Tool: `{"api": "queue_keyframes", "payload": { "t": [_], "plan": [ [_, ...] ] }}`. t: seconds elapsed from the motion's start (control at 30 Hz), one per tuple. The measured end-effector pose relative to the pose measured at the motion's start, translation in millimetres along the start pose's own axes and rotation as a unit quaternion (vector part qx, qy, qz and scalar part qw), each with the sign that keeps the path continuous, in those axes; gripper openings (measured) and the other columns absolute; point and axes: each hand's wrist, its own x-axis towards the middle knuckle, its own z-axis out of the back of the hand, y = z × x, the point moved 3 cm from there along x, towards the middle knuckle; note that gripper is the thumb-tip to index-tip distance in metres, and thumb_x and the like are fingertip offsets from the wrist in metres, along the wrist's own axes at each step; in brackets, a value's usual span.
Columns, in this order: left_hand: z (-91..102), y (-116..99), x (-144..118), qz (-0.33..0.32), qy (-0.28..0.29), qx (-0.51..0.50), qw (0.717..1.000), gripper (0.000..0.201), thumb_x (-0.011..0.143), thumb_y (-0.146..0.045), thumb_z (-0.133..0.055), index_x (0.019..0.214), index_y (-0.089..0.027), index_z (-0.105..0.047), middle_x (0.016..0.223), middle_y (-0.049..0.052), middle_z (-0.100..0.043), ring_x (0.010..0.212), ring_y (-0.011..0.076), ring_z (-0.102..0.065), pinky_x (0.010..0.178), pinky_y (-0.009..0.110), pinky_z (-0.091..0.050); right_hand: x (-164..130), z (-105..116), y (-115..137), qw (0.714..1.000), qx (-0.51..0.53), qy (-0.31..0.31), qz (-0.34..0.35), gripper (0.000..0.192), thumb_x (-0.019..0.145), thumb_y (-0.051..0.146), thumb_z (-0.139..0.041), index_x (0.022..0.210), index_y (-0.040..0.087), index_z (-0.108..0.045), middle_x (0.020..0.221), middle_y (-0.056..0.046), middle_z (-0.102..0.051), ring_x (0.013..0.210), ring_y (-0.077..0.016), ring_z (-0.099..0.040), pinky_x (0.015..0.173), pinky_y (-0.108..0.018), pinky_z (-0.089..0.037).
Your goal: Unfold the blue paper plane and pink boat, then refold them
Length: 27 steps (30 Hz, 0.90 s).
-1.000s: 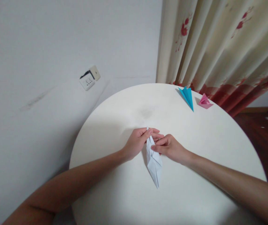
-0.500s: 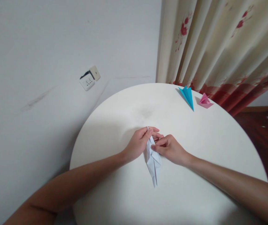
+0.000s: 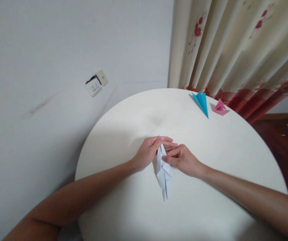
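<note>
White folded paper (image 3: 164,172) (no writing visible) is pinched by left hand (image 3: 147,153) and right hand (image 3: 182,160).

Round white table (image 3: 224,160) carrying blue paper fold (image 3: 201,103) and pink paper fold (image 3: 219,107) (both lying near far edge, just beside each other).

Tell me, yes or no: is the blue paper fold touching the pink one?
No, the blue paper fold and the pink paper fold lie apart near the table's far edge.
</note>
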Motion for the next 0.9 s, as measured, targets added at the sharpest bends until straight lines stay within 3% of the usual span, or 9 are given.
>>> {"api": "queue_keyframes", "payload": {
  "t": [0.23, 0.57, 0.9],
  "plan": [
    [0.2, -1.7, -0.8, 0.012, -0.001, -0.014, 1.0, 0.04, 0.094, -0.047, -0.057, 0.109, -0.011, -0.07, 0.103, 0.015, -0.076, 0.099, 0.0281, -0.072, 0.099, 0.046, -0.05, -0.3, -1.0, 0.0, 1.0, 0.022, 0.014, 0.008, 0.041, 0.085, 0.041, -0.069, 0.055, 0.013, -0.066, 0.075, -0.005, -0.064, 0.072, -0.0159, -0.052, 0.061, -0.029, -0.039],
    [-1.8, -4.1, -1.1, 0.012, -0.002, -0.001, 1.0, 0.04, 0.094, -0.047, -0.055, 0.109, -0.013, -0.07, 0.103, 0.013, -0.076, 0.101, 0.0276, -0.071, 0.099, 0.045, -0.05, 0.0, -1.0, 0.2, 0.999, 0.017, 0.019, 0.021, 0.041, 0.086, 0.042, -0.069, 0.056, 0.015, -0.067, 0.078, -0.007, -0.066, 0.079, -0.0199, -0.057, 0.067, -0.031, -0.043],
    [-1.8, -3.2, -1.8, 0.021, -0.006, -0.018, 1.0, 0.038, 0.095, -0.045, -0.055, 0.107, -0.013, -0.071, 0.104, 0.013, -0.076, 0.103, 0.0282, -0.071, 0.102, 0.045, -0.049, -0.4, -0.7, -0.7, 1.0, 0.002, 0.012, 0.012, 0.043, 0.082, 0.05, -0.07, 0.056, 0.016, -0.068, 0.069, -0.006, -0.062, 0.07, -0.0189, -0.054, 0.06, -0.032, -0.041]
  ]
}}
